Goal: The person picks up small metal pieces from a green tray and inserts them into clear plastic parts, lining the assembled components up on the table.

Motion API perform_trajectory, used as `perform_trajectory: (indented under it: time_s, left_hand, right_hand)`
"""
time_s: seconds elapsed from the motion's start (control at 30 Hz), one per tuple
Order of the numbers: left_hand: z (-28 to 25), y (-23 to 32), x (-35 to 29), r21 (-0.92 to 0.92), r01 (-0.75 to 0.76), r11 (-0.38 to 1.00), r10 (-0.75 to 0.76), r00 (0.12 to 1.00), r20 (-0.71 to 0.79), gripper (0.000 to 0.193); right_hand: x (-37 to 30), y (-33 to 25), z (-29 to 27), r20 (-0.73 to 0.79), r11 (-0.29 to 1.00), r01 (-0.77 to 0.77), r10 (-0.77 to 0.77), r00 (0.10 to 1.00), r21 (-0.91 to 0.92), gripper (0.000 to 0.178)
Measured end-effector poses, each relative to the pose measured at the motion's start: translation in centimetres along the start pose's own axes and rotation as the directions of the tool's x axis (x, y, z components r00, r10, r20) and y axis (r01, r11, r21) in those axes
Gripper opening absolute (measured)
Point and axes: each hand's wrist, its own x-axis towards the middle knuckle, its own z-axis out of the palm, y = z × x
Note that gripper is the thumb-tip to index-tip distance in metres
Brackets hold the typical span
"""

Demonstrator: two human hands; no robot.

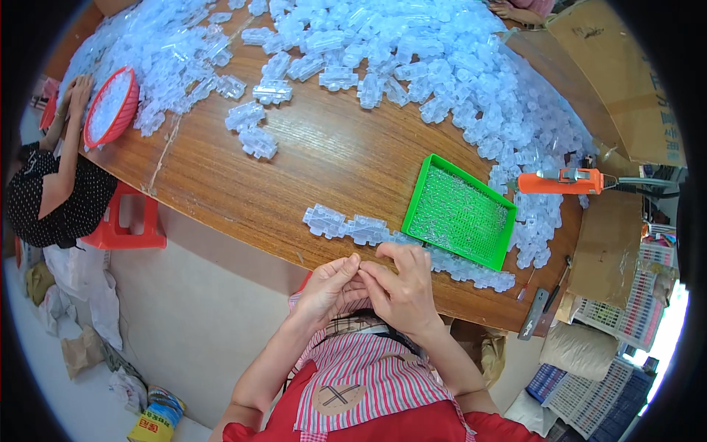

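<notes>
At the table's near edge, my left hand [325, 292] and my right hand [406, 293] meet with fingertips pinched together. Whatever lies between them is too small or too covered to make out. Just beyond my fingers, a row of clear plastic parts [366, 230] runs along the edge. Part of that row passes behind my right hand and under the near side of a green tray [421, 193]. Many tiny shiny metal pieces [460, 214] are spread over the tray's bottom.
Heaps of clear plastic parts [383, 37] cover the far table [317, 158]. An orange corded power tool [552, 182] is at right, above a flat grey tool [532, 317] and cardboard [604, 243]. At left, a co-worker's hands [76, 96] touch a red basket [129, 110]; another person's hand [508, 11] shows far off.
</notes>
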Motion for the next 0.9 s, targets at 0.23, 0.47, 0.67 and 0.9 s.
perform_trajectory:
  time_s: [0.23, 0.47, 0.67, 0.9]
  left_hand:
    - [-0.1, -0.6, 0.6, 0.034, -0.080, 0.996, 0.081, 0.995, -0.052, 0.027]
    - [-0.4, -0.4, 1.2, -0.134, -0.033, 0.990, 0.038, 0.999, 0.028, 0.022]
    - [-0.8, -0.1, 1.1, -0.046, -0.077, 0.996, 0.077, 0.997, 0.007, 0.021]
    - [-1.5, -0.1, 0.3, -0.154, -0.109, 0.982, 0.106, 0.994, -0.031, 0.015]
  right_hand:
    - [0.1, 0.7, 0.3, 0.020, 0.980, -0.143, 0.142, 0.990, 0.140, 0.012]
    - [0.4, 1.0, 1.0, 0.002, 0.961, -0.156, 0.159, 0.987, 0.229, 0.011]
    - [0.5, 0.9, 1.0, 0.033, 0.959, -0.193, 0.191, 0.981, 0.208, 0.014]
    - [1.2, 0.5, 1.4, 0.082, 0.949, -0.207, 0.193, 0.978, 0.237, 0.016]
